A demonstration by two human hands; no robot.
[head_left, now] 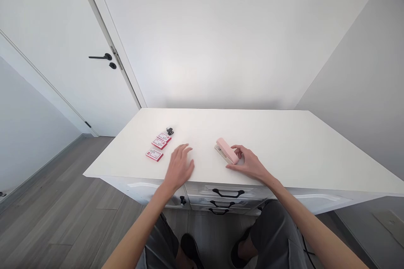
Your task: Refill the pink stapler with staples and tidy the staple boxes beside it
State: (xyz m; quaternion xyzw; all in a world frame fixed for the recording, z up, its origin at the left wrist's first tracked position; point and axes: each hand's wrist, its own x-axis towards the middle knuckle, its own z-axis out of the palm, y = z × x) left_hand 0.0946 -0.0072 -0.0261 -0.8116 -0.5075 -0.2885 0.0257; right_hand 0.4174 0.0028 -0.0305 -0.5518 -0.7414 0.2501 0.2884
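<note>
A pink stapler (226, 150) lies on the white desk (284, 143), right of centre. My right hand (248, 162) grips its near end between thumb and fingers. My left hand (180, 164) hovers over the desk with its fingers stretched out and slightly blurred, holding nothing. To its left lie three small red staple boxes (158, 146) in a diagonal row. A small black clip-like object (169, 130) sits just beyond them.
The desk stands against a white wall, with drawers and black handles (227, 194) under its front edge. A white door with a black handle (101, 57) is at the left. My knees are below the desk over a grey wood floor.
</note>
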